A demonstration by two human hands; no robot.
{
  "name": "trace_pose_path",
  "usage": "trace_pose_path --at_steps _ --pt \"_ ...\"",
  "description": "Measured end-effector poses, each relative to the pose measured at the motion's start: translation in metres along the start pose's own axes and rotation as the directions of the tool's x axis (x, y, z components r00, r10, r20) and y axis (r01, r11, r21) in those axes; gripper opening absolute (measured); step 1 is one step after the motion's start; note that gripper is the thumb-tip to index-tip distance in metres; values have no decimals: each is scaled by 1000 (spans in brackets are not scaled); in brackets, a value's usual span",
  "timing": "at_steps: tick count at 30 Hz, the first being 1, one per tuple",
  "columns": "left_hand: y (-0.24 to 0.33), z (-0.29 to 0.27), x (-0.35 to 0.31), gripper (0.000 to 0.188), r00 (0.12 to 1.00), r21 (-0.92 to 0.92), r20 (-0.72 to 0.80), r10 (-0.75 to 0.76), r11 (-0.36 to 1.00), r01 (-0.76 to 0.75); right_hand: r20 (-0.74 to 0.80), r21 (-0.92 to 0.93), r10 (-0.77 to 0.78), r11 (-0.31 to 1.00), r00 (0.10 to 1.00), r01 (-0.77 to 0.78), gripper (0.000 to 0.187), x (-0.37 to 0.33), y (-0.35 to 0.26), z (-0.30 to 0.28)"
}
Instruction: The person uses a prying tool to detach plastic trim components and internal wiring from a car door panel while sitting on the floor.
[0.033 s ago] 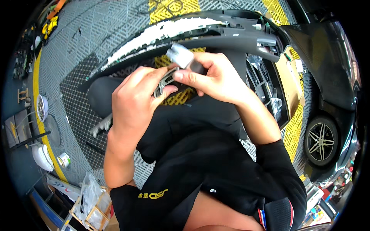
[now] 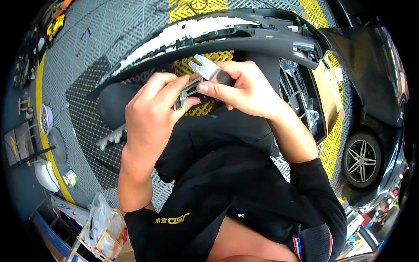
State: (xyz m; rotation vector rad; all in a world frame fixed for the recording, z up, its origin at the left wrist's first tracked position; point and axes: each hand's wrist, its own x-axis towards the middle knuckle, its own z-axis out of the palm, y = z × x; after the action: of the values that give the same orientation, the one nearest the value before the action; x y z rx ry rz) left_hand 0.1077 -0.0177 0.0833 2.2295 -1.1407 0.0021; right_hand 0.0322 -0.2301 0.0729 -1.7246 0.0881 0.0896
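My left hand [image 2: 150, 105] pinches a small grey framed trim piece [image 2: 187, 93] between thumb and fingers. My right hand [image 2: 248, 89] is closed round a trim removal tool with a shiny metal forked end [image 2: 208, 70]; its two prongs point up and left. The right thumb presses by the upper end of the trim piece, so both hands meet in front of my lap. Whether the tool touches the piece is hidden by the fingers. Just beyond the hands lies a long dark curved car panel [image 2: 257, 48] with a white inner strip [image 2: 174, 35].
A cardboard box [image 2: 332, 98] holding dark parts stands at the right, beside a black car with a spoked wheel [image 2: 361, 158]. At the left are a white bowl [image 2: 46, 119], a small tin [image 2: 70, 179] and a wooden rack [image 2: 107, 244]. A black grid mat [image 2: 89, 131] covers part of the floor.
The forked metal end, blurred before, now shows sharply and has tilted slightly. Both hands keep nearly the same place and grip.
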Motion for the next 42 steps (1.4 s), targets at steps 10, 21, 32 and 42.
trace_pose_path --at_steps 10,21,32,42 --pt "-1 85 -110 66 842 -865 -160 -516 485 133 -222 580 317 803 922 -137 31 -12 29 40" --pt "-24 48 -49 55 593 -993 -116 -797 116 -39 -147 514 98 857 984 -8 27 -40 66 47" --pt "-68 52 -78 54 683 -969 13 -730 159 188 496 -195 400 916 771 -350 47 -119 51 -35" --pt "-76 65 -89 50 691 -961 10 -723 185 207 490 57 713 548 502 -835 43 -136 115 -46"
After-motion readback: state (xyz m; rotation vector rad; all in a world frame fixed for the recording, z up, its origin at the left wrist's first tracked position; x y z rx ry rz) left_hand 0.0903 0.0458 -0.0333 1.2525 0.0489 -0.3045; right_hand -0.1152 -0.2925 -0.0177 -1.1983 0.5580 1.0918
